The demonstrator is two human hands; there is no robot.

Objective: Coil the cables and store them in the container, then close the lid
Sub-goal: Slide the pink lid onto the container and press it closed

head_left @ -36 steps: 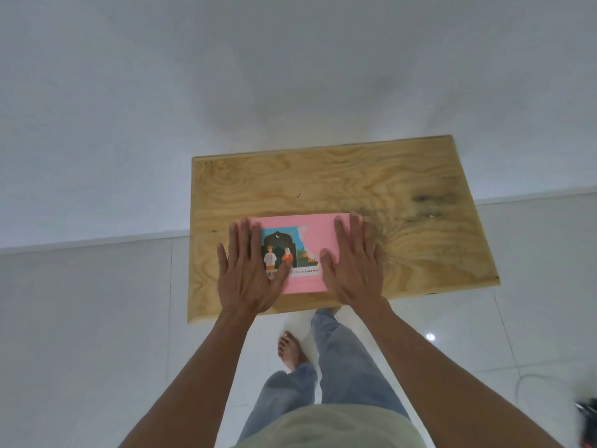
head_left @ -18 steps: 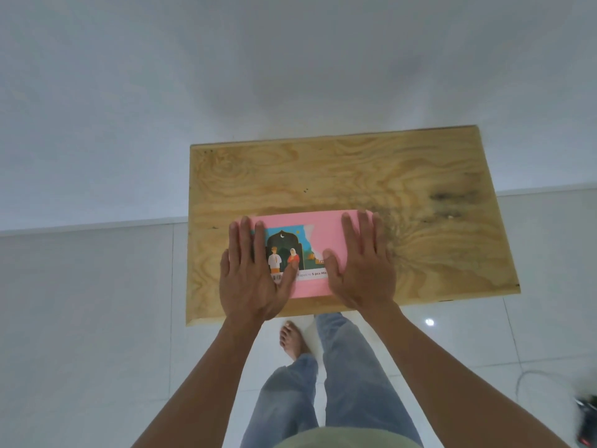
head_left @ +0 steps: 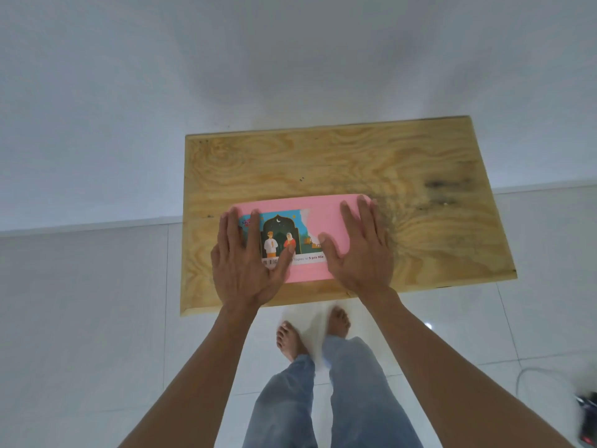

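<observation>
A pink container with its lid [head_left: 318, 218] on lies near the front edge of a plywood table [head_left: 339, 163]. The lid carries a printed label with two figures under an arch. My left hand [head_left: 247, 260] lies flat on the lid's left end, fingers spread. Flat on the right end is my right hand [head_left: 360, 250], its fingers reaching the far right corner. Both palms overhang the lid's near edge. No cable shows on the table; the container's inside is hidden.
The table stands against a white wall on a glossy white tiled floor. My bare feet [head_left: 311, 331] and jeans are just in front of the table. A grey cable [head_left: 533, 375] and a dark object [head_left: 588, 418] lie on the floor at the lower right.
Both hands stay flat on the lid; the right hand has slid slightly outward toward the lid's right end. The camera has shifted a little, and my second foot has come into view.
</observation>
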